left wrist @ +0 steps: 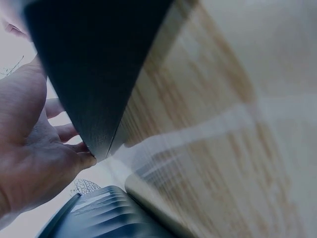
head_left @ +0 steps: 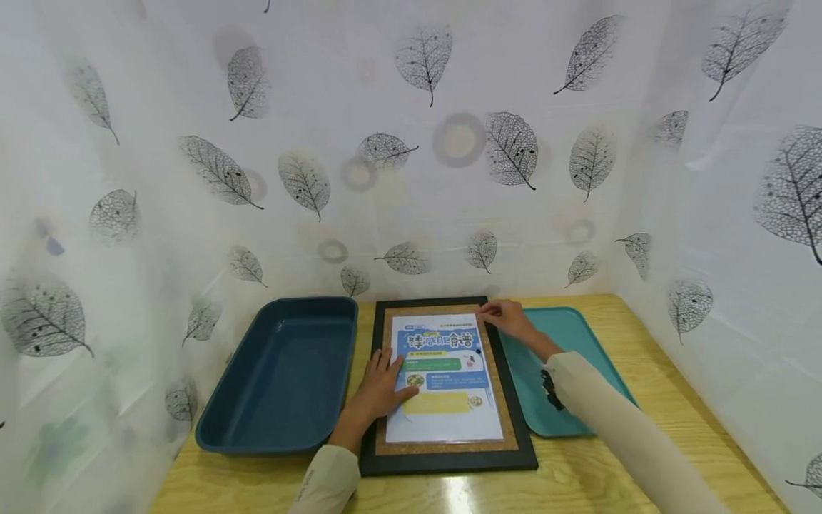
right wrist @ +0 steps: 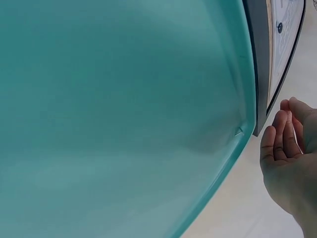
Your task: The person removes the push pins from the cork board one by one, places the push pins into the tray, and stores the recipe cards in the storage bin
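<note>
A printed sheet [head_left: 449, 421] with blue, green and yellow panels lies on a black-framed cork board [head_left: 449, 464]. My left hand [head_left: 379, 385] rests with spread fingers on the sheet's left edge, the thumb pointing across it. At the sheet's top right corner, my right hand [head_left: 510, 319] brings thumb and fingertips together. In the right wrist view those fingertips meet beside the frame's corner, and whatever may be between them is hidden. A small black pin-like dot [right wrist: 280, 27] sits near the sheet's right edge. The left wrist view shows my left hand against the dark frame.
A deep dark-blue tub [head_left: 276, 385] stands left of the board. On the right, a shallow teal tray [head_left: 533, 385] lies close to the frame, under my right forearm. A black item [head_left: 551, 389] shows beside the right sleeve. Leaf-printed curtains [head_left: 411, 214] surround the wooden table [head_left: 225, 485].
</note>
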### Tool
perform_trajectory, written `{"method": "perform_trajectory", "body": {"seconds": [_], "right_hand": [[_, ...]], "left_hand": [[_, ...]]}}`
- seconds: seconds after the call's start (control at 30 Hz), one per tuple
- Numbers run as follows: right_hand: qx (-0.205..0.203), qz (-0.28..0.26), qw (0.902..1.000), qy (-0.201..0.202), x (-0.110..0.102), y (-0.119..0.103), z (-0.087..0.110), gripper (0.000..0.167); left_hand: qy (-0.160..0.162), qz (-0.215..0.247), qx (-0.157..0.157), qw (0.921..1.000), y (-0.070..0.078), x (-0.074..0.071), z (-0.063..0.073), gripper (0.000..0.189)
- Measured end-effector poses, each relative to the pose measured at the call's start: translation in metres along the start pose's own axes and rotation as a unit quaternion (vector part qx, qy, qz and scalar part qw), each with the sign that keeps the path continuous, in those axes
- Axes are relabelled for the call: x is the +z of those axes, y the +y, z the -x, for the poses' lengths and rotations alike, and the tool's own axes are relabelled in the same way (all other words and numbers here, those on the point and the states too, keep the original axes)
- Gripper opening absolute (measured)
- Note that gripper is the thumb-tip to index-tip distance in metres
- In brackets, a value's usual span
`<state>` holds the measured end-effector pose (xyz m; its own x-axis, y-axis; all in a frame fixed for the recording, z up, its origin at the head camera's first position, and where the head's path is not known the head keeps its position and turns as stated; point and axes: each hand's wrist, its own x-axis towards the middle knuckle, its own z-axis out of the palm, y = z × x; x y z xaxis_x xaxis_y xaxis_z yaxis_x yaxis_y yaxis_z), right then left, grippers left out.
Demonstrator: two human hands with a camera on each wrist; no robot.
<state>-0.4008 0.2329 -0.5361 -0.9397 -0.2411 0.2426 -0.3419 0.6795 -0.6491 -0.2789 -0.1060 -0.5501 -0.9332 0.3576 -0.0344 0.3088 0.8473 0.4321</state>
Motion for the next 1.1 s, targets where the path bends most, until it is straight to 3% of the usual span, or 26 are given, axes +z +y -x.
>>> {"method": "perform_trajectory", "body": {"seconds": [0.53, 1.1], "right_hand": [[-0.005, 0.012, 0.9999, 0.009, -0.016, 0.02, 0.015, 0.015], [0.016, 0.021, 0.9996, 0.004, -0.022, 0.037, 0.026, 0.014]], "left_hand": [[0.002, -0.007, -0.011, 0.9999, 0.003, -0.001, 0.0, 0.082], [0.003, -0.009, -0.012, 0.9999, -0.001, 0.002, -0.003, 0.081]]}}
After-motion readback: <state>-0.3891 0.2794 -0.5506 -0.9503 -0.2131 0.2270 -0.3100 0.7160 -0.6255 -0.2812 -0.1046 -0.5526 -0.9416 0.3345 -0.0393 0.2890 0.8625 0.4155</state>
